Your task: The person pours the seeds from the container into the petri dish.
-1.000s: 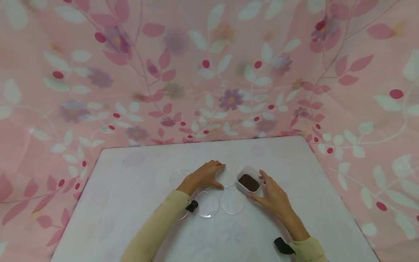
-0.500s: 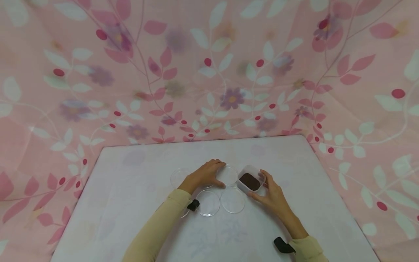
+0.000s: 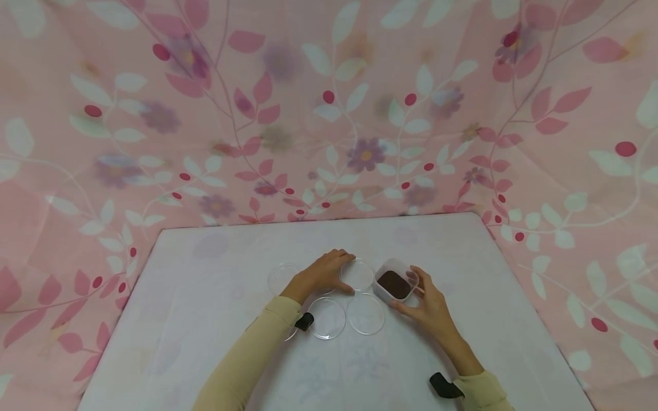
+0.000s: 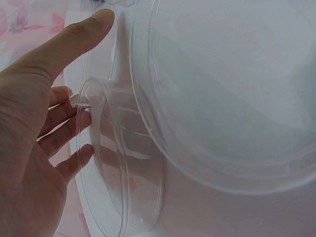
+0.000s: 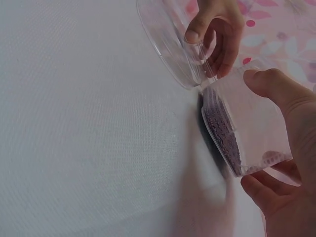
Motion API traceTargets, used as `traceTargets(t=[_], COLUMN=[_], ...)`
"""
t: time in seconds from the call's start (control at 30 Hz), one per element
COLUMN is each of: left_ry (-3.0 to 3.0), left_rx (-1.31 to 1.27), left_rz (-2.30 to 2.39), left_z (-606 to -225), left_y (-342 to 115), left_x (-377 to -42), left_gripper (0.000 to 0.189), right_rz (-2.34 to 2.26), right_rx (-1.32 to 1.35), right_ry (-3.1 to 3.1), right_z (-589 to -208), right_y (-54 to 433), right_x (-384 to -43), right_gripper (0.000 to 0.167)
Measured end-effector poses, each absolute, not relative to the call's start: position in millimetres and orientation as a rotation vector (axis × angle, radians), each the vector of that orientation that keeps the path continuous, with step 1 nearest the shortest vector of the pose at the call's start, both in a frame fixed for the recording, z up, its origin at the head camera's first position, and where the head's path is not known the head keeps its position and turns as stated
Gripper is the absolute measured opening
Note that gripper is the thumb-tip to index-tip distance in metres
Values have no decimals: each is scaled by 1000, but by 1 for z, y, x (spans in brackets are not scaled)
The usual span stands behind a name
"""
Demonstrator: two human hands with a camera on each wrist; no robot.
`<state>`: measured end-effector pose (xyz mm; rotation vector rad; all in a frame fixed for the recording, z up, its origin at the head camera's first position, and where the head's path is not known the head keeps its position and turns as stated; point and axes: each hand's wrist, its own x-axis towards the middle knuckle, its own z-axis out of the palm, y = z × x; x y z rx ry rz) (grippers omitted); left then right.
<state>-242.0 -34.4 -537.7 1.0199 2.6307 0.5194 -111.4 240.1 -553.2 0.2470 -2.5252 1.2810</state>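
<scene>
In the head view my left hand (image 3: 324, 273) spans the left side of a clear round dish (image 3: 357, 275), thumb and fingers at its rim. My right hand (image 3: 430, 302) grips a small translucent square tub (image 3: 381, 292) from its right side. Dark brown granular material (image 3: 394, 284) lies inside the tub. The right wrist view shows the tub (image 5: 261, 123) tilted, with my thumb and fingers on opposite sides. Beyond it, my left thumb touches a dish rim (image 5: 170, 44). Near my left hand in its wrist view are more clear dishes (image 4: 217, 98).
Other clear dishes stand in rows on the white table (image 3: 205, 319): a front-right dish (image 3: 365, 314), a front-middle dish (image 3: 327, 318) and a back-left dish (image 3: 281, 278). My left arm partly covers others. Pink floral cloth (image 3: 308, 125) hangs behind the table.
</scene>
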Motion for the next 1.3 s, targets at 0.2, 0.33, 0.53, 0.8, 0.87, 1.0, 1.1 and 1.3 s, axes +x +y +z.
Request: traceTargets(t=[0.2, 0.33, 0.53, 0.8, 0.87, 1.0, 1.1, 1.3], left_ry=[2638, 2630, 2632, 2631, 2625, 2610, 2605, 2617], left_rx=[1012, 1007, 1014, 1023, 1019, 1021, 1029, 1026], left_rz=[512, 520, 525, 523, 524, 547, 562, 537], left_z=[-539, -539, -539, -538, -537, -535, -534, -536], left_y=[-35, -34, -34, -34, -35, -35, -35, -35], left_x=[-242, -241, -241, -242, -242, -241, -240, -240], left_gripper=[90, 89, 89, 90, 89, 88, 87, 88], right_rz=[1254, 1216, 1111, 903, 859, 783, 739, 722], right_rx=[213, 222, 276, 318, 339, 389, 420, 432], right_ry=[-2512, -2506, -2485, -2491, -2490, -2483, -2483, -2515], right_z=[-549, -547, -541, -535, -531, -524, -521, -514], right_y=[245, 249, 254, 258, 258, 255, 253, 250], right_x=[-113, -113, -117, -126, -129, -133, -136, -139], right_gripper=[100, 99, 98, 98, 99, 98, 98, 97])
